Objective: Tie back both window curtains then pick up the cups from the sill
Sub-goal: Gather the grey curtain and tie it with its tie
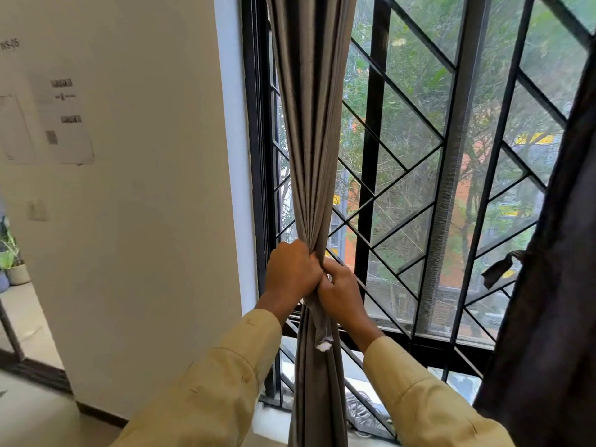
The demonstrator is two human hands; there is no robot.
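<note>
A grey curtain [312, 124] is gathered into a tight bundle at the left side of a black window grille [403, 156], just beside the left edge of the frame. The bundle is gripped at its narrowest part by both hands, which touch each other: the left hand [292, 272] is curled round it from the left, the right hand [342, 295] from the right, fingers closed tightly on the fabric. A fabric strip [322, 330] with a white end is seen hanging just below the hands. A dark curtain [548, 285] is seen at the right edge of the window. Papers [64, 124] are stuck on the cream wall [145, 221] at left.
</note>
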